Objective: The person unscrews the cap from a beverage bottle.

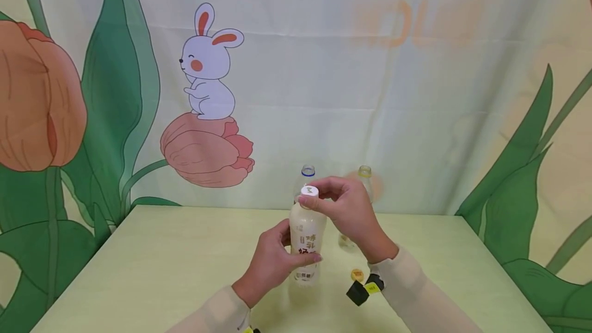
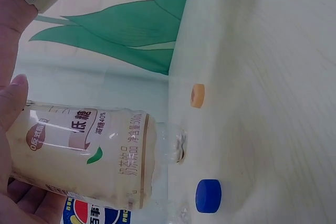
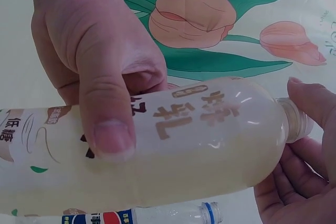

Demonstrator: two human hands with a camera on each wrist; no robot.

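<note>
Two hands are busy with one creamy white plastic bottle with brown writing [image 1: 305, 243], which stands upright near the middle of the pale green desk [image 1: 162, 266]. The left hand [image 1: 270, 263] is wrapped round the bottle's body, thumb across the writing. The right hand [image 1: 347, 207] pinches the round white cap [image 1: 309, 191] on top of the bottle with its fingertips. Just behind stand a clear empty bottle with a blue ring at its neck [image 1: 307, 172] and a clear empty bottle with a yellow ring at its neck [image 1: 365, 172], both open. A small yellow cap [image 1: 356, 274] lies on the desk near the right wrist. A small blue cap [image 2: 208, 195] lies on the desk too, seen from the left wrist. A cloth with a white bunny and tulips [image 1: 209, 66] hangs behind the desk.
</note>
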